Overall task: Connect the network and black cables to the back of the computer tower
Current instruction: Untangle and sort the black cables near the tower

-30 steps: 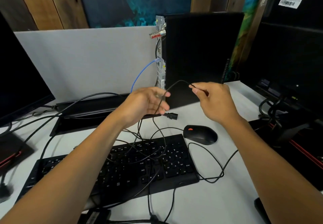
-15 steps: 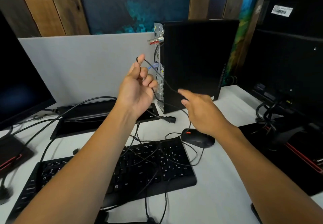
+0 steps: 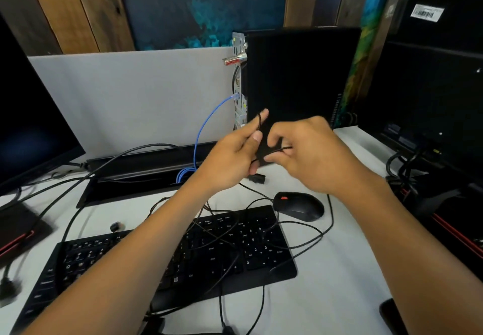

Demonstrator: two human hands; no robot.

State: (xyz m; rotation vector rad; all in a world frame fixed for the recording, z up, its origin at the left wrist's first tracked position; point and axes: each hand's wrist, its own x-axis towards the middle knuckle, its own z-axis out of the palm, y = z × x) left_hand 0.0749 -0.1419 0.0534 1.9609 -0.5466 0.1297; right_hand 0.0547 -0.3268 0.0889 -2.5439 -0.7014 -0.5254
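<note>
Both hands raised in front of the computer tower [image 3: 300, 78], working a thin black cable [image 3: 277, 149]. Left hand [image 3: 232, 154] pinching a loop of it between thumb and forefinger, forefinger stretched upward. Right hand [image 3: 311, 151] curled, fingertips clamped on the same cable just beside the left. Blue network cable [image 3: 209, 123] already plugged into the tower's rear panel, trailing down to the desk slot. Black plug [image 3: 257, 178] lying on the desk [image 3: 326, 295] below the hands. Keyboard [image 3: 183, 259] legends blurred, only numerals readable. Mouse [image 3: 299, 206] beside it. Barcode sticker [image 3: 427, 12] top right, unreadable.
</note>
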